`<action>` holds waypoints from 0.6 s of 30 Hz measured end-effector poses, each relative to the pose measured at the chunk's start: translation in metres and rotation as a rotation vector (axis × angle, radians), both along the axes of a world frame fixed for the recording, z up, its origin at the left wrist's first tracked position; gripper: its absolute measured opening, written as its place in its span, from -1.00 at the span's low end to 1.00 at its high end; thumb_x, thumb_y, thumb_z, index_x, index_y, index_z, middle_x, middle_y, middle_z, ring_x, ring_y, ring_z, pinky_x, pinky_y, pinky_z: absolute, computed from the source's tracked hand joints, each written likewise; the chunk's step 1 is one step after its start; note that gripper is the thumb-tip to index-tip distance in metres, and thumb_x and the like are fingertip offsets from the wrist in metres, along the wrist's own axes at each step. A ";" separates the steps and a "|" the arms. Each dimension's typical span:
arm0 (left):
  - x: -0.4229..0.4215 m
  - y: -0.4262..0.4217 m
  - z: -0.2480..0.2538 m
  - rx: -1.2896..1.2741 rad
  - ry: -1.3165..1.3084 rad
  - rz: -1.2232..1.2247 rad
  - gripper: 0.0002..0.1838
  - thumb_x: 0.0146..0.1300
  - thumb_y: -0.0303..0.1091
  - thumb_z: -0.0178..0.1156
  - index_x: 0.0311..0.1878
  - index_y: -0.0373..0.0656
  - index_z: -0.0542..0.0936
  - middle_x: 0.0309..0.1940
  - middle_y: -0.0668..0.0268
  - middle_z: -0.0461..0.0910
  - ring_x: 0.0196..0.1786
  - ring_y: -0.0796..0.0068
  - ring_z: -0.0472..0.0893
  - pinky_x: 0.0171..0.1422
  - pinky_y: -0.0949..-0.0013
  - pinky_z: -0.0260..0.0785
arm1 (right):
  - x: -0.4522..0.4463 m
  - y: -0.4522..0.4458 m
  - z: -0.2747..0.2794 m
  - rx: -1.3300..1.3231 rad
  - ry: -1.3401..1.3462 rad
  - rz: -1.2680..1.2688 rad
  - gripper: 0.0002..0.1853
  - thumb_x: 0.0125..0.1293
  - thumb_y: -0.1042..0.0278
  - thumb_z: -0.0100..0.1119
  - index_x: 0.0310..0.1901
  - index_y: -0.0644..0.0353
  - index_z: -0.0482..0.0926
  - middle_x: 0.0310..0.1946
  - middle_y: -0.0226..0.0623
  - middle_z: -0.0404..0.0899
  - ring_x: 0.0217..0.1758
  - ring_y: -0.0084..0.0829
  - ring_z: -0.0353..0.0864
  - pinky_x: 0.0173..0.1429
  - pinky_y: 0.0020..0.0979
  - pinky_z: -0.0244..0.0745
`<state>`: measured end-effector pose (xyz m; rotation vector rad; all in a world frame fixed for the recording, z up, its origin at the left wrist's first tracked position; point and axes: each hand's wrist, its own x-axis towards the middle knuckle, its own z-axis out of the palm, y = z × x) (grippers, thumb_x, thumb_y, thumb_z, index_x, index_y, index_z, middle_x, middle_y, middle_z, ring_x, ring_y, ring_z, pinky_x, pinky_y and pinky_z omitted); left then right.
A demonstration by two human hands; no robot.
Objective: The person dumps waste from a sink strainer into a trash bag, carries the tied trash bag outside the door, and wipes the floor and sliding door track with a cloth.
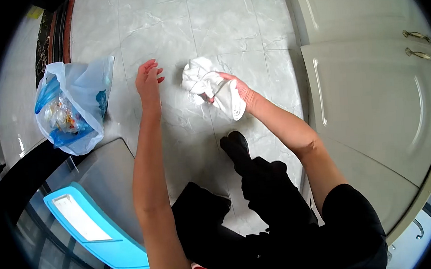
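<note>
My right hand (240,91) grips a crumpled white cloth (202,76) in front of me, above the tiled floor. One end of the cloth is bunched toward the left, and a folded flap (231,100) hangs over near the wrist. Some of my right fingers are hidden behind the fabric. To the left of the cloth, with a gap between, my left hand (149,78) is held in the air. Its fingers are loosely bent and apart, with nothing in them.
A white plastic bag (104,77) with rubbish inside stands on the left. Nearer me is a container with a light-blue edge (116,251). Cream cabinet doors (365,86) with metal handles (420,55) line the right side. My shoe (238,139) is on the grey tiles (159,19).
</note>
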<state>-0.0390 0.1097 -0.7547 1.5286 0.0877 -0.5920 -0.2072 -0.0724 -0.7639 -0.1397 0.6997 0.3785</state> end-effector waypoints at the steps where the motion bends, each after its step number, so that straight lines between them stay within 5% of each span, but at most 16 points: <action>1: -0.005 0.002 0.004 0.005 0.013 -0.005 -0.68 0.27 -0.35 0.01 0.07 -0.18 0.49 0.04 0.27 0.47 -0.09 0.49 0.52 -0.09 0.39 0.42 | -0.005 -0.002 0.011 -0.048 0.007 -0.069 -0.59 0.32 0.14 -0.07 0.08 0.23 0.44 -0.22 -0.04 0.58 -0.33 -0.11 0.59 -0.22 -0.18 0.57; 6: -0.042 0.003 0.030 -0.026 0.315 -0.247 -0.36 0.34 0.20 -0.15 0.20 -0.15 0.43 0.13 0.22 0.46 0.14 0.33 0.42 0.19 0.20 0.23 | -0.029 -0.003 0.060 0.043 -0.030 -0.059 -0.54 0.32 0.10 -0.13 0.06 0.32 0.44 -0.22 0.02 0.57 -0.34 -0.06 0.59 -0.24 -0.16 0.57; 12: -0.108 -0.023 0.080 -0.364 0.594 -0.330 -0.30 0.35 0.25 -0.23 0.20 -0.20 0.40 0.16 0.21 0.41 0.20 0.28 0.37 0.28 0.25 0.17 | -0.046 0.010 0.123 0.077 0.085 -0.038 -0.57 0.32 0.07 -0.14 0.00 0.24 0.49 -0.24 -0.08 0.61 -0.32 -0.10 0.60 -0.28 -0.13 0.58; 14: -0.121 -0.026 0.121 -0.316 0.531 -0.483 -0.37 0.35 0.14 -0.10 0.23 -0.21 0.34 0.23 0.15 0.31 0.24 0.27 0.32 0.30 0.28 0.15 | -0.053 0.011 0.140 0.038 0.053 -0.082 -0.59 0.33 0.08 -0.15 -0.03 0.22 0.50 -0.24 -0.10 0.61 -0.32 -0.12 0.60 -0.27 -0.15 0.58; 18: -0.156 -0.039 0.215 0.239 -0.429 -0.819 -0.02 0.01 0.01 0.32 0.40 -0.14 0.03 0.40 0.06 -0.10 0.40 -0.02 0.05 0.42 0.06 0.00 | -0.060 0.010 0.172 0.063 0.202 -0.189 -0.64 0.36 0.10 -0.19 -0.05 0.14 0.51 -0.18 -0.17 0.61 -0.14 -0.20 0.60 0.04 -0.21 0.50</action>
